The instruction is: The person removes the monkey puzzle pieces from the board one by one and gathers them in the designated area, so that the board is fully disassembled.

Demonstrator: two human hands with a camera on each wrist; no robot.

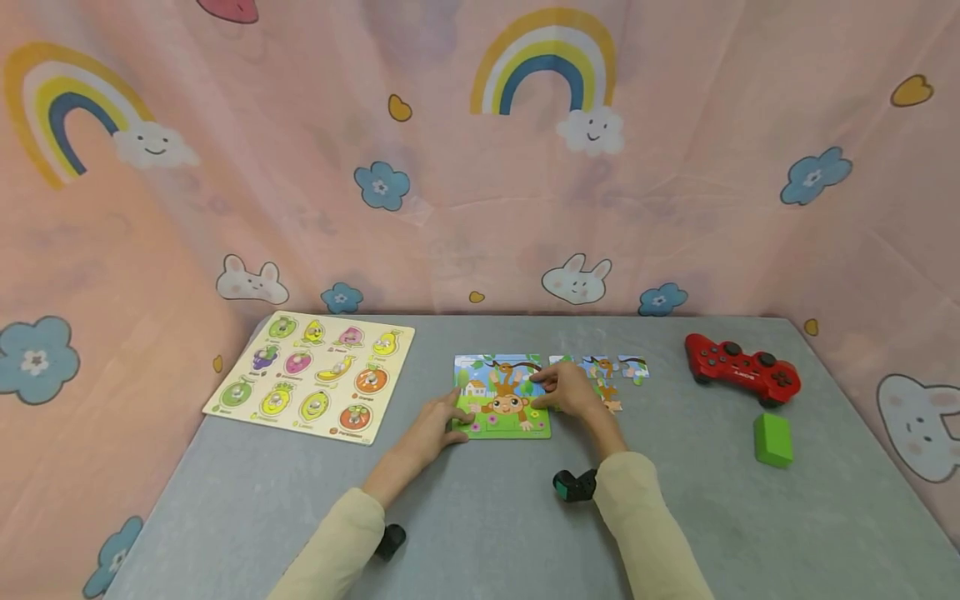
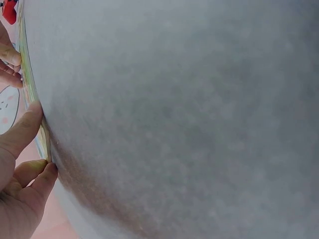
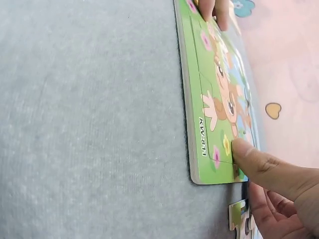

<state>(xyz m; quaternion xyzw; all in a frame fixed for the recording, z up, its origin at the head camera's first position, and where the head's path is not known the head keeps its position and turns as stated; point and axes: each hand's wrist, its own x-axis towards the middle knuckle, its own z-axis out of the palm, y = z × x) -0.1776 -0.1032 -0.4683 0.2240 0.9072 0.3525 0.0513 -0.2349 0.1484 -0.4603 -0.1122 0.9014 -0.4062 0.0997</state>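
A monkey jigsaw puzzle (image 1: 495,429) lies flat at the middle of the table, its bright green border facing me. My left hand (image 1: 432,427) holds its left side near the front corner, with a finger laid over the top and others at the edge. Across from it, my right hand (image 1: 572,390) grips the right edge. In the right wrist view, the right thumb (image 3: 244,149) presses the puzzle's face while the other fingers curl beside and below its edge. Loose jigsaw pieces (image 1: 633,367) lie just right of the puzzle, partly hidden by the right hand.
A fruit puzzle board (image 1: 300,430) lies at the left. A red game controller (image 1: 742,369) and a green block (image 1: 773,440) are at the right. Dark wrist devices (image 1: 573,486) are by both sleeves. A pink printed curtain (image 1: 450,225) stands behind the table.
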